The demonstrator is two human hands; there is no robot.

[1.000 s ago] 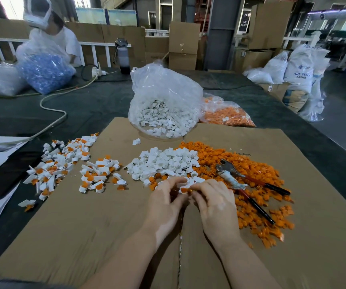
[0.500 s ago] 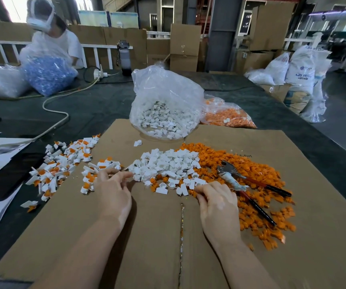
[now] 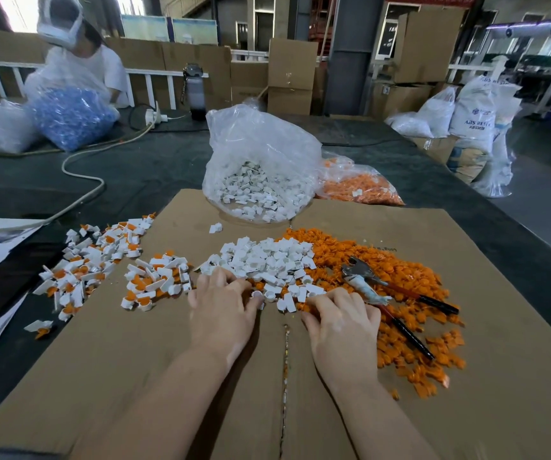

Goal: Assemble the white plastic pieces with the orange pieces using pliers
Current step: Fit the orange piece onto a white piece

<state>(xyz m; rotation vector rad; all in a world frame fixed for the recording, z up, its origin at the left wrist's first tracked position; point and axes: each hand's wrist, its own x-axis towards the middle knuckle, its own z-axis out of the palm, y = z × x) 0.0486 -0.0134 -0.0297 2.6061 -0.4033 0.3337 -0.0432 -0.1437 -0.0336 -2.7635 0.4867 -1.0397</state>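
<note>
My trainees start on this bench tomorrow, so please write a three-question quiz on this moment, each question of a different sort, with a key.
1. True or false: the pliers lie on the loose orange pieces.
2. The left hand reaches into: A) the white pieces B) the clear bag C) the finished pile
3. Fill in: the work lies on a sheet of ____.

Key: 1 true; 2 A; 3 cardboard.
</note>
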